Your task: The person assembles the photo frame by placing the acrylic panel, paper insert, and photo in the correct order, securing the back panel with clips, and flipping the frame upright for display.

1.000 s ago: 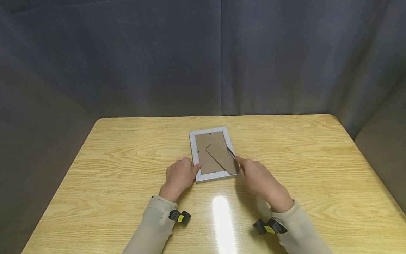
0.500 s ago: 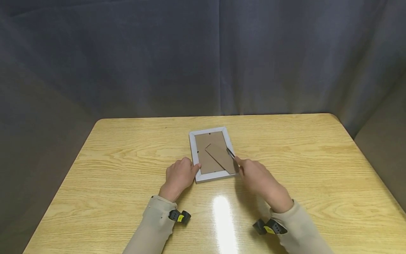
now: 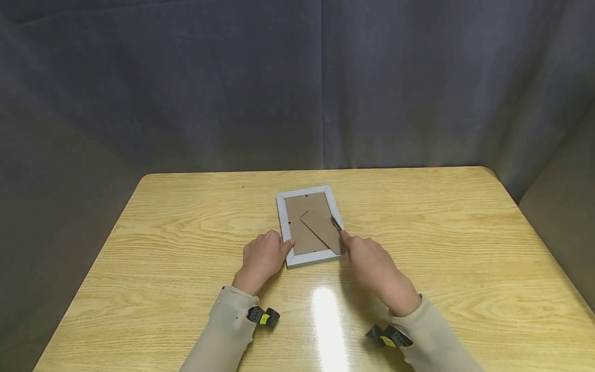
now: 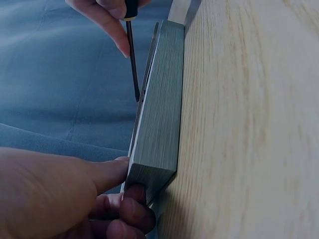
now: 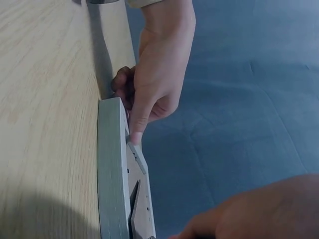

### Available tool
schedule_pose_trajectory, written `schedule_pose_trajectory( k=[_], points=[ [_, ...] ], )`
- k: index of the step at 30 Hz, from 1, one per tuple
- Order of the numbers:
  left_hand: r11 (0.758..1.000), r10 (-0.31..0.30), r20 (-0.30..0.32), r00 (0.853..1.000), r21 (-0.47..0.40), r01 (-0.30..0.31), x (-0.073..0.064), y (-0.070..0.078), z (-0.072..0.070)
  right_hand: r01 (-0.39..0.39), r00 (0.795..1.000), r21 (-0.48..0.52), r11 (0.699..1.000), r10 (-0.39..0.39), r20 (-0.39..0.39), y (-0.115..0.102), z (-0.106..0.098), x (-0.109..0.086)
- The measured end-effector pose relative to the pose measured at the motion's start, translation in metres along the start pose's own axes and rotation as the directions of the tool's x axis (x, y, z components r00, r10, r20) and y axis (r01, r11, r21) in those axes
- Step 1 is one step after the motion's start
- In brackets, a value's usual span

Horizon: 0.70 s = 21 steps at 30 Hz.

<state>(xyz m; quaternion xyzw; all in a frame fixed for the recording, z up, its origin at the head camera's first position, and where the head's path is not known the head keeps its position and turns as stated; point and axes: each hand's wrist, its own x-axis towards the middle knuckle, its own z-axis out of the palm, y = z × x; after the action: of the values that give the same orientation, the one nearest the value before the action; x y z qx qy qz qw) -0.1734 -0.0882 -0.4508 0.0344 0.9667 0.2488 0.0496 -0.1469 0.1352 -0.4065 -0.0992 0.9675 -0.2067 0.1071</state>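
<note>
Has the frame (image 3: 298,235) lying back-up on the table (image 3: 186,232), between the left hand (image 3: 265,253) and the right hand (image 3: 371,261). Grips its near corner with the left hand, thumb on top. Has its stand (image 3: 324,227) slanting toward the right hand. Clasps a screwdriver (image 4: 132,59) in the right hand, tip ahead of the fingers. Faces a dark curtain (image 3: 209,93) beyond both hands.

Picture frame (image 3: 282,214): matt | backing (image 3: 299,235): matt board | screwdriver shaft (image 4: 132,59): metal | table (image 3: 186,248): wood-grained (glossy under light) | curtain (image 3: 279,93): cloth
</note>
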Motion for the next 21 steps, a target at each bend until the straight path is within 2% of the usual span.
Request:
schedule_pose_trajectory(
  k=[7,21],
  points=[
    [1.0,-0.009,0.008,1.0,0.009,0.008,0.0009,0.0006,-0.0003,-0.006,1.0,-0.05,0.999,0.006,-0.003,-0.0014,0.0041,0.0003],
    [1.0,-0.018,0.019,1.0,0.021,0.018,0.0008,0.0015,-0.0006,-0.012,1.0,-0.072,0.997,0.012,0.001,-0.0024,0.0067,0.0014]
  ],
)
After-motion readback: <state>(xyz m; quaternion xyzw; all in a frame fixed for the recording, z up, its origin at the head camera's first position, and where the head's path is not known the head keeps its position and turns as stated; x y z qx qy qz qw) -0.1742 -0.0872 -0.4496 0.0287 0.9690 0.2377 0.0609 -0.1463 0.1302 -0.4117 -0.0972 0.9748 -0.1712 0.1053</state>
